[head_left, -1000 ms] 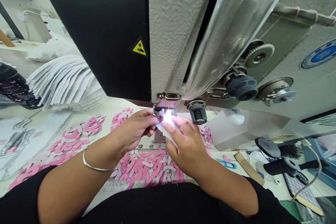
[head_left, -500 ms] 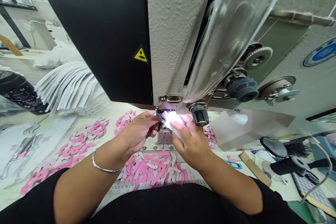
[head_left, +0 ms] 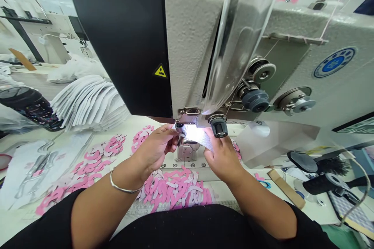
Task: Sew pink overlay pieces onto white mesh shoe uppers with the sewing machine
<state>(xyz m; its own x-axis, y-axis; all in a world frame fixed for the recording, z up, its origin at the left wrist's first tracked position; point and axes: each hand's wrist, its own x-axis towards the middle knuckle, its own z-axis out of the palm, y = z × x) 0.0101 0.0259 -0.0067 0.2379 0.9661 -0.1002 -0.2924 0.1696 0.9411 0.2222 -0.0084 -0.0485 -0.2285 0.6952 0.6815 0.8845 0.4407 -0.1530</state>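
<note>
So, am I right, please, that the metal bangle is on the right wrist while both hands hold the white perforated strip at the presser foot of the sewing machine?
Not quite: the metal bangle is on the left wrist, as the head view shows. The rest stands: the left hand and right hand hold the white perforated strip at the presser foot of the sewing machine.

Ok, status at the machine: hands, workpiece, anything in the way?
Left hand, right hand both gripping white patterned strip. Strip at presser foot, glare on it. Black knob just above right hand.
</note>
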